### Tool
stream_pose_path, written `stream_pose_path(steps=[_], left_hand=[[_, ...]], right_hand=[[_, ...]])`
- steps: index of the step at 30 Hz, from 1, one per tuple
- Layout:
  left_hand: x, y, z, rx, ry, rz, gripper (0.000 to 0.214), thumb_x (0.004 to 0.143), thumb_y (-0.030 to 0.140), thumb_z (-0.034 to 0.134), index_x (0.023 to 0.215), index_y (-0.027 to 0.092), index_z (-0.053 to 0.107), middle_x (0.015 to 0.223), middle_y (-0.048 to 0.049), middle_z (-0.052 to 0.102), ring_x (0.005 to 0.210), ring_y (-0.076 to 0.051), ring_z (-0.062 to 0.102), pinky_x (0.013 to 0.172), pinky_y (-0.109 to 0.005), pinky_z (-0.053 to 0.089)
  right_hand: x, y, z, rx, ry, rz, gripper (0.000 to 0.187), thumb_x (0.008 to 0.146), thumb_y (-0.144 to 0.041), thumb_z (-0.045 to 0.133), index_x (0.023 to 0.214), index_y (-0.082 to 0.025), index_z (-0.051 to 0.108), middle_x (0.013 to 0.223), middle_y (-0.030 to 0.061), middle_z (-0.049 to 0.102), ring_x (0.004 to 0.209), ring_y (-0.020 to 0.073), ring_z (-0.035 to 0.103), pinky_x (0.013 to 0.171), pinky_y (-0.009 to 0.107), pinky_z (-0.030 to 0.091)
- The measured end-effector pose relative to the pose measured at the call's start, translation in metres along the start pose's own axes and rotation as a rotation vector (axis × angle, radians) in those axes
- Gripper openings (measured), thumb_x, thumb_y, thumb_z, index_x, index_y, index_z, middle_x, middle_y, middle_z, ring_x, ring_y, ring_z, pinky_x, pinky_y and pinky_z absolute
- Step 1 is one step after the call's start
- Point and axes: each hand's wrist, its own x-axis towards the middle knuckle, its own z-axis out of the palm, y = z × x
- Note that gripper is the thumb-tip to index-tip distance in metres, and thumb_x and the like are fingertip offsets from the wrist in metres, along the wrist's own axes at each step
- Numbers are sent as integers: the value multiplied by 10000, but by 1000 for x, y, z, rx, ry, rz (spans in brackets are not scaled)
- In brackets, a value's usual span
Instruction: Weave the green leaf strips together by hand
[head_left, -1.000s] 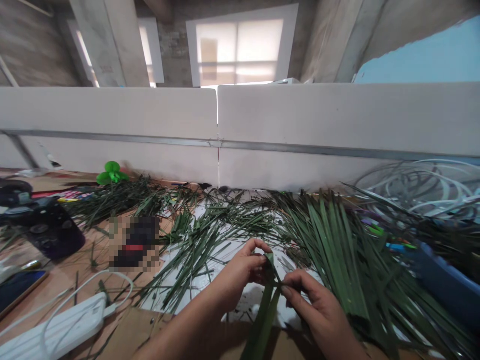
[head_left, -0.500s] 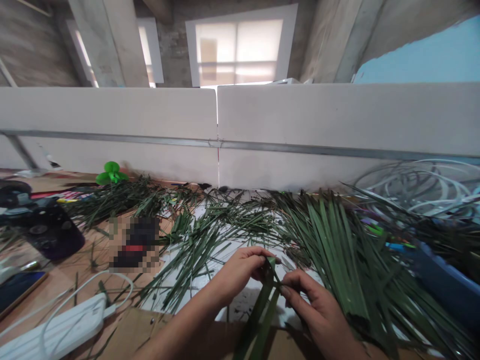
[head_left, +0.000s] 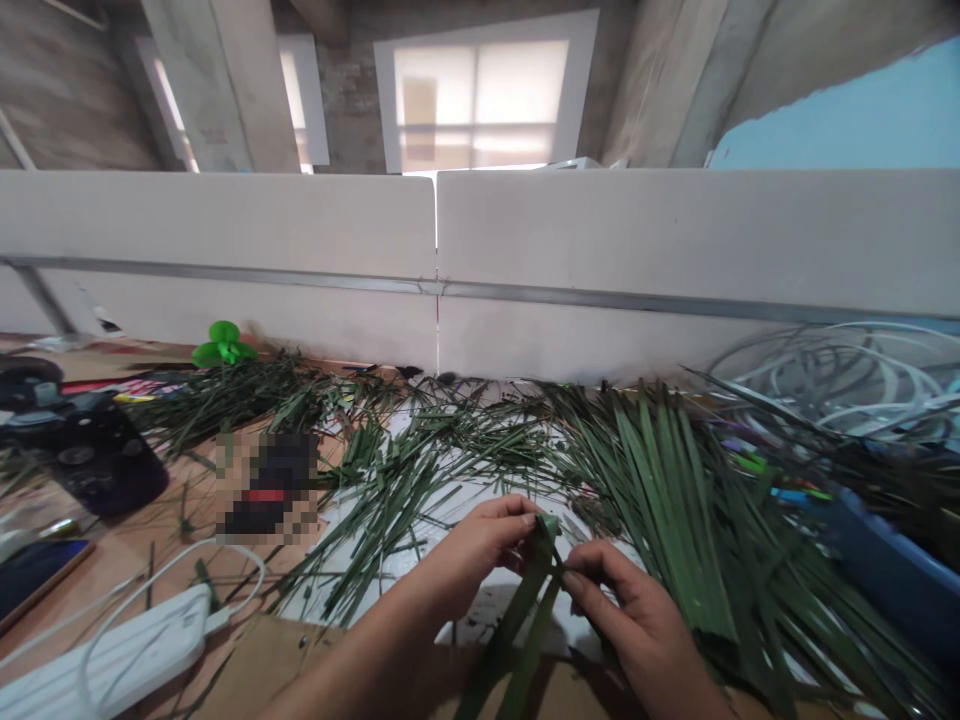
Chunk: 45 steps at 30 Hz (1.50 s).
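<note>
My left hand (head_left: 472,555) and my right hand (head_left: 626,610) meet over a folded pair of green palm leaf strips (head_left: 521,620), whose tails hang towards me. The left fingers pinch the fold near its pointed top. My right thumb and forefinger grip the strips just below, where they cross. To the right lies a pile of long palm leaf strips (head_left: 675,510), close to my right hand. Thinner cut strips (head_left: 390,510) are scattered on a white sheet (head_left: 480,515) ahead of my left hand.
A white power bank (head_left: 112,670) with its cable lies at lower left, near a dark phone-like device (head_left: 90,455). Further items are a pixelated object (head_left: 270,490), a green plastic pinwheel (head_left: 223,345), coiled white cables (head_left: 840,375) and a blue container (head_left: 892,560), before a white partition (head_left: 600,270).
My left hand has dropped slightly and its fingers sit lower on the fold, leaving the strip's tip showing above them. The hanging tails have swung to the left.
</note>
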Motion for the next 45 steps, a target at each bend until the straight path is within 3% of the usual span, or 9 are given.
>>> stream_pose_path(steps=[6, 10, 14, 17, 21, 24, 29, 39, 45], left_hand=[[1, -8, 6, 160, -15, 31, 130, 723, 288, 584, 730, 163, 549, 657, 29, 486, 624, -119, 451, 638, -269, 349], [3, -16, 12, 208, 28, 72, 157, 799, 327, 553, 828, 174, 530, 649, 40, 470, 599, -126, 442, 609, -276, 361], [0, -22, 19, 240, 131, 158, 202, 882, 393, 540, 921, 196, 517, 728, 28, 505, 671, -139, 467, 627, -262, 377], [-2, -24, 24, 271, 109, 202, 247, 914, 447, 516, 900, 201, 526, 782, 12, 532, 710, -148, 495, 640, -256, 396], [-5, -25, 27, 430, 125, 248, 203, 859, 365, 624, 979, 203, 595, 891, -12, 622, 745, -160, 528, 681, -256, 389], [-5, -25, 25, 542, 170, 289, 141, 889, 340, 575, 891, 207, 623, 844, -11, 632, 778, -176, 528, 697, -255, 367], [-6, -16, 21, 667, 138, 208, 248, 925, 395, 501, 792, 212, 601, 661, 21, 552, 639, -152, 480, 593, -243, 316], [-5, -3, 3, 662, -87, -54, 287, 905, 472, 497, 780, 214, 504, 538, 72, 490, 466, -107, 451, 475, -202, 307], [-3, -2, 6, 698, -4, 123, 211, 892, 397, 537, 847, 195, 577, 757, 12, 593, 724, -153, 537, 654, -237, 388]], right_hand=[[0, 5, 0, 9, 31, 14, 257, 907, -448, 564, 833, -215, 644, 747, 6, 621, 709, 190, 575, 669, 291, 457], [2, 10, -2, 14, 99, 22, 291, 895, -480, 573, 831, -207, 649, 735, 9, 611, 690, 189, 568, 636, 287, 466], [5, 13, -4, 64, 169, 49, 301, 876, -491, 602, 847, -196, 654, 743, 18, 618, 686, 188, 561, 626, 285, 472], [7, 16, -4, 116, 216, 61, 309, 858, -499, 625, 842, -192, 656, 719, 14, 601, 672, 183, 542, 614, 281, 462], [9, 17, -2, 165, 267, 76, 326, 847, -518, 636, 840, -193, 642, 709, 6, 580, 665, 177, 512, 614, 279, 436], [9, 14, -1, 195, 258, 69, 302, 863, -493, 630, 849, -191, 630, 735, 8, 580, 690, 176, 509, 633, 283, 430], [9, 7, 0, 253, 288, 62, 287, 855, -477, 643, 825, -192, 625, 736, 5, 580, 685, 169, 508, 626, 279, 433], [10, -2, -2, 303, 335, 87, 319, 816, -515, 669, 796, -200, 622, 692, -10, 561, 643, 165, 511, 594, 270, 435], [12, -3, -2, 337, 316, 79, 305, 808, -492, 686, 769, -197, 620, 670, -22, 549, 626, 151, 503, 581, 258, 426]])
